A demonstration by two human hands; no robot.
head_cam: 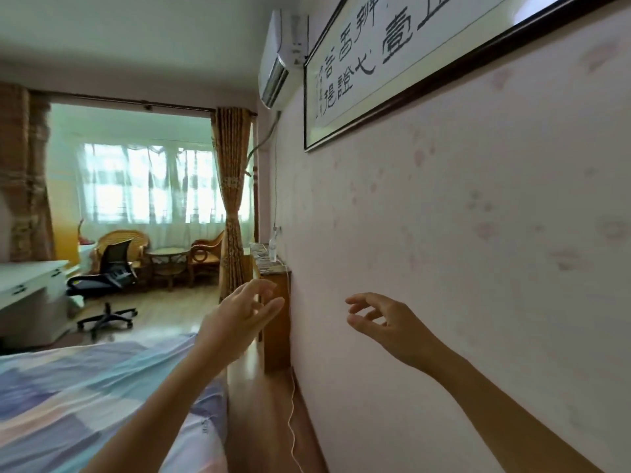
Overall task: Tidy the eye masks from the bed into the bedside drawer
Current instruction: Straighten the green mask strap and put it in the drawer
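Note:
My left hand [244,314] is raised in front of me with its fingers loosely spread and nothing in it. My right hand [382,320] is held up near the pink wall, fingers curled apart, also empty. The bed [85,387], with a blue, pink and white patterned cover, lies at the lower left under my left forearm. A wooden bedside cabinet [276,322] stands against the wall just beyond my left hand; its drawer front is not visible. No eye mask shows in this view.
A strip of wooden floor [259,404] with a thin white cable [292,421] runs between bed and wall. A bottle [272,249] and papers sit on the cabinet. A black office chair [106,285], white desk [27,291] and wicker chairs stand farther back.

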